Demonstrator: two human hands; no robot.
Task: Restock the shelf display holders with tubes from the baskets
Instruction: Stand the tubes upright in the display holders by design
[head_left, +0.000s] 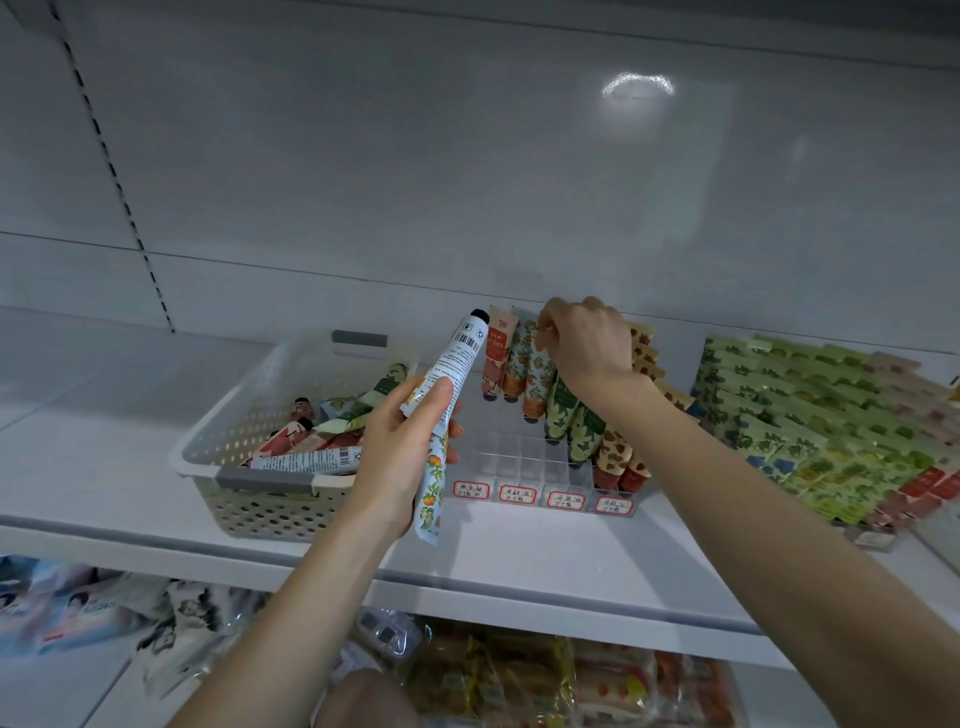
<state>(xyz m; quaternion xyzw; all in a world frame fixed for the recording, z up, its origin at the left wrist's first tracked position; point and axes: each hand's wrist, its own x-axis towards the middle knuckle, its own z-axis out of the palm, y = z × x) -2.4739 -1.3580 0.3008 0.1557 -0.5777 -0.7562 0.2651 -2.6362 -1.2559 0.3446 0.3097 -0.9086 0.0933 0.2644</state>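
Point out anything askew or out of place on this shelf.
Nothing spilled or damaged. The clear holder is patchy: its front-left cells stand empty while tubes fill the back and right. In the basket, loose tubes lie jumbled.

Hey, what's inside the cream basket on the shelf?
Loose tubes lie in the basket: red-patterned, green-leafed, one barcode side up. The left hand, holding another tube, hides the basket's right end.
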